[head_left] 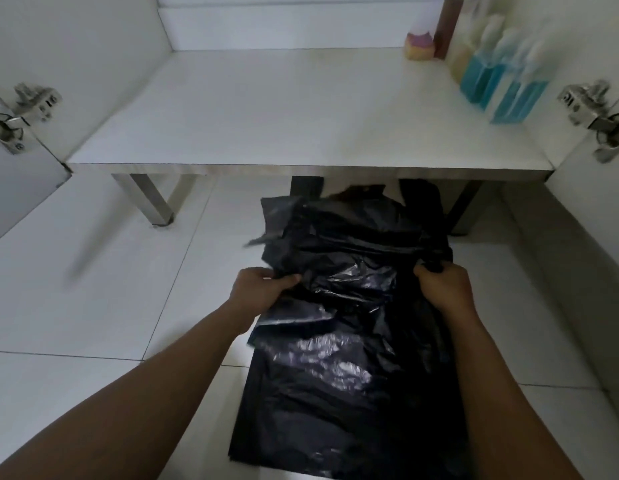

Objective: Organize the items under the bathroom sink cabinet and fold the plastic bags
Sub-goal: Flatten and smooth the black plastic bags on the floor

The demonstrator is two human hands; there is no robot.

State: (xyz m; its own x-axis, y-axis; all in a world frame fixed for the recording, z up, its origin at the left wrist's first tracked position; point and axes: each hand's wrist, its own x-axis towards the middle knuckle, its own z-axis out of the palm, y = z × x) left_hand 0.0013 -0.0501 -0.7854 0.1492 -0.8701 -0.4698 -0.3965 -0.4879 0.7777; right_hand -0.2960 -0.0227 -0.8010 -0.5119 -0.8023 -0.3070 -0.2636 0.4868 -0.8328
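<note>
Tiled floor [93, 306]: white, across lower half of frame, grout lines visible.

Cabinet shelf [284, 109]: white board, upper centre, raised off floor on metal legs [152, 199]. Front edge approx. mid-frame.

Black plastic bag [346, 358]: lower centre to centre-right, on floor in front of shelf. Glossy, creased. Near end flat on tiles at bottom of frame; far end w/ handle loops reaching under shelf front edge. Mid section raised & bunched in layers. One bag or several: cannot tell.

Cabinet doors: left door [17, 188] at left edge, right door [585, 209] at right edge, both swung open.

Forearms entering from bottom of frame. Left hand [259, 289], centre: pinching bag's left edge, thumb on top, fingers curled beneath. Right hand [446, 289], centre-right: fist closed round bunched right edge of bag. Hands well apart, bag spanning between.

Bottles, upper right, on shelf along right wall, row running front to back: front blue bottle [519, 98] & rear blue bottle [481, 84], clear w/ blue liquid, just beside each other; pale bottle [464, 60] behind; tall brown bottle [446, 26] at rear. All upright. Blurred, labels unreadable.

Hinges, metal: left hinge [24, 112] at left edge, right hinge [595, 116] at right edge, each at door/side-panel joint.

Small item [420, 46]: pink top, yellowish base, upper right, just left of brown bottle. Too blurred to ID.
</note>
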